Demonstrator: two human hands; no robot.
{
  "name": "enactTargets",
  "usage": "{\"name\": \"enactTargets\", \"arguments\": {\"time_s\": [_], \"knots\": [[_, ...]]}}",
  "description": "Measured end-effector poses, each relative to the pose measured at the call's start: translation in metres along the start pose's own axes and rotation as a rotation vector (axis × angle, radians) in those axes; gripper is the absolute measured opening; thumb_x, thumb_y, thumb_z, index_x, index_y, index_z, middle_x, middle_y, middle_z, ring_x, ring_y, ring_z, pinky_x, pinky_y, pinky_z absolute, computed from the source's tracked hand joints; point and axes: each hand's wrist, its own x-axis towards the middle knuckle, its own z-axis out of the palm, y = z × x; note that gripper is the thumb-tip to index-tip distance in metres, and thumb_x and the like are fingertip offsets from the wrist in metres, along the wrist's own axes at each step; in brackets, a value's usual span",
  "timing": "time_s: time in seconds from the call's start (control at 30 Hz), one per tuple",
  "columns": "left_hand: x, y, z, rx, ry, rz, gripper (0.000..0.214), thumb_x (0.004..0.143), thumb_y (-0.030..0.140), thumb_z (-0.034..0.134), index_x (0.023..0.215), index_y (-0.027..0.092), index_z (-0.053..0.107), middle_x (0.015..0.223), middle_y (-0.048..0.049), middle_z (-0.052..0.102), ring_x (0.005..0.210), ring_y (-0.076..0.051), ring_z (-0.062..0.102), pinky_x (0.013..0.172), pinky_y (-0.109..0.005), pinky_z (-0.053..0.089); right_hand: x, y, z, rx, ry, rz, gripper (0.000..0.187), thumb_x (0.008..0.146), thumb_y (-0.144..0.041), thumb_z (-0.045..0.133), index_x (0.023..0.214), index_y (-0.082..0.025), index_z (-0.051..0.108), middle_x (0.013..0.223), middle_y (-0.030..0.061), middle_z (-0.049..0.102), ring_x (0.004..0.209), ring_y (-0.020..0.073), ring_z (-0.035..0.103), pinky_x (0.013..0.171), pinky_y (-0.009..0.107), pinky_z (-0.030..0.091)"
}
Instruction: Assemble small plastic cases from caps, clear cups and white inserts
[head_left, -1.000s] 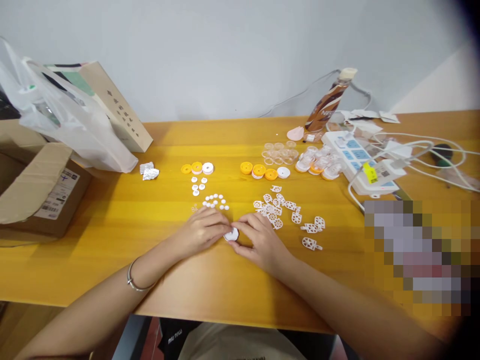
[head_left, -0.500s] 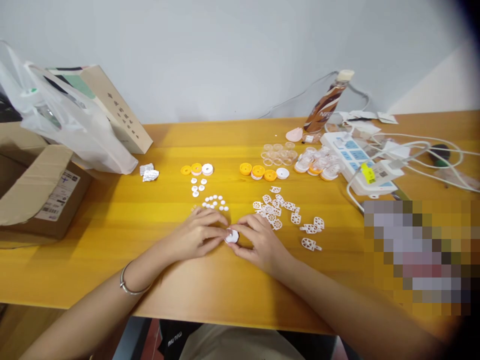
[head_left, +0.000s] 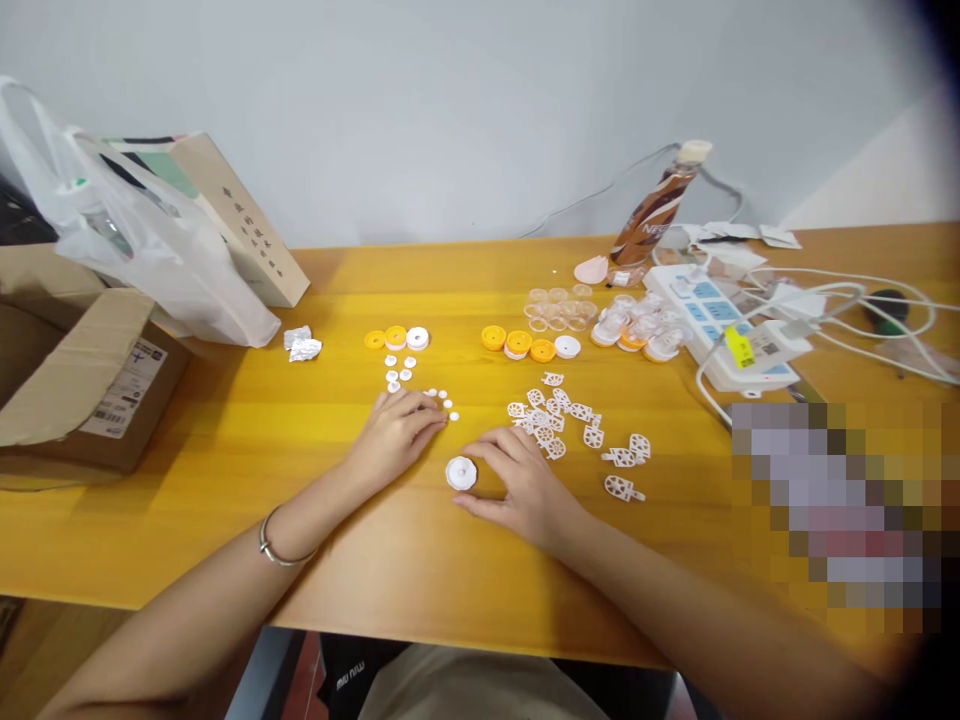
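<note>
My left hand (head_left: 400,432) rests low over the cluster of small white discs (head_left: 448,404), covering part of it. Its fingers are bent and close together, and what lies under the fingertips is hidden. A white round plastic piece (head_left: 461,473) with a scalloped rim and a small raised centre lies on the table. Around its right side curves my right hand (head_left: 521,482), thumb and index finger spread near the rim, not visibly closed on it. Further right are several white spoked plastic parts (head_left: 540,420).
Behind stand orange and white round caps (head_left: 519,345), clear rings (head_left: 559,308) and filled clear-topped pieces (head_left: 637,325). More small white pieces (head_left: 392,376) lie left. A cardboard box (head_left: 90,400) and plastic bag (head_left: 180,270) are left; a power strip (head_left: 720,330), cables and bottle (head_left: 652,215) right.
My left hand has let go of the white round piece and moved left and up over the small discs. My right thumb and index finger have spread wider around the piece.
</note>
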Motion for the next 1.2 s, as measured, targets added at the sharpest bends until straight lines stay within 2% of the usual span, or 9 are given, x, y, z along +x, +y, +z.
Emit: {"name": "enactTargets", "arguments": {"time_s": [0.17,0.27,0.43,0.5,0.63,0.7,0.8,0.97,1.2], "knots": [[-0.002,-0.003,-0.008,0.16,-0.023,0.171,0.014,0.087,0.02,0.049,0.087,0.018,0.063,0.084,-0.0037,0.066,0.076,-0.015,0.056,0.065,-0.029,0.034,0.0,0.0,0.001,-0.043,0.02,-0.021,0.02,0.076,-0.027,0.061,0.095,-0.02,0.059,0.093,0.0072,0.058,0.089,0.0216,0.052,0.081,0.037,0.042],[-0.007,-0.001,-0.014,0.222,-0.024,0.22,0.015,0.087,0.018,0.047,0.083,0.016,0.062,0.078,-0.0039,0.065,0.073,-0.015,0.056,0.063,-0.029,0.034,0.0,0.001,0.002,-0.049,0.026,-0.016,0.019,0.077,-0.027,0.06,0.095,-0.02,0.06,0.092,0.0074,0.058,0.089,0.0218,0.052,0.08,0.037,0.042],[-0.017,0.009,-0.018,0.119,-0.099,0.193,0.013,0.087,0.014,0.046,0.086,0.014,0.059,0.077,-0.0042,0.065,0.073,-0.015,0.058,0.065,-0.028,0.038,0.0,0.0,0.001,-0.044,0.012,-0.008,0.019,0.078,-0.029,0.059,0.095,-0.019,0.06,0.093,0.0076,0.058,0.089,0.0219,0.052,0.08,0.038,0.041],[-0.02,0.014,-0.02,0.039,-0.071,0.186,0.01,0.086,0.014,0.048,0.089,0.014,0.058,0.079,-0.0039,0.065,0.072,-0.014,0.059,0.066,-0.027,0.04,0.0,0.0,0.001,-0.046,0.015,-0.006,0.02,0.078,-0.029,0.059,0.095,-0.019,0.06,0.093,0.0077,0.058,0.089,0.0219,0.052,0.08,0.037,0.041],[-0.021,0.022,-0.025,-0.117,-0.04,0.32,0.013,0.085,0.015,0.052,0.097,0.016,0.057,0.088,-0.0039,0.067,0.08,-0.012,0.06,0.073,-0.027,0.041,0.0,0.001,0.001,-0.048,0.02,-0.018,0.022,0.077,-0.03,0.061,0.096,-0.02,0.061,0.093,0.0073,0.058,0.09,0.0217,0.052,0.079,0.037,0.042],[-0.02,0.026,-0.027,-0.12,-0.08,0.409,0.012,0.087,0.015,0.049,0.096,0.016,0.057,0.09,-0.005,0.068,0.083,-0.013,0.06,0.075,-0.029,0.041,0.0,0.002,0.002,-0.048,0.021,-0.02,0.023,0.076,-0.029,0.062,0.097,-0.02,0.061,0.093,0.007,0.058,0.09,0.0215,0.052,0.08,0.037,0.042],[-0.016,0.03,-0.03,-0.092,-0.115,0.47,0.014,0.09,0.014,0.044,0.09,0.015,0.058,0.088,-0.0064,0.068,0.082,-0.014,0.06,0.072,-0.031,0.041,-0.001,0.003,0.002,-0.037,0.019,-0.021,0.023,0.076,-0.028,0.062,0.098,-0.02,0.061,0.094,0.0069,0.058,0.09,0.0212,0.051,0.081,0.037,0.041],[-0.014,0.032,-0.033,-0.044,-0.123,0.515,0.015,0.089,0.012,0.044,0.088,0.012,0.058,0.087,-0.0077,0.068,0.081,-0.016,0.06,0.072,-0.033,0.04,-0.001,0.003,0.003,-0.025,-0.003,-0.016,0.023,0.077,-0.027,0.061,0.099,-0.02,0.06,0.096,0.0076,0.058,0.092,0.022,0.051,0.082,0.037,0.04],[-0.015,0.032,-0.034,0.007,-0.149,0.528,0.015,0.09,0.013,0.044,0.091,0.015,0.059,0.09,-0.0073,0.067,0.082,-0.016,0.059,0.073,-0.033,0.039,-0.002,0.004,0.003,-0.027,-0.012,-0.012,0.023,0.077,-0.028,0.061,0.099,-0.02,0.06,0.096,0.0076,0.057,0.093,0.022,0.05,0.082,0.038,0.04]]}}
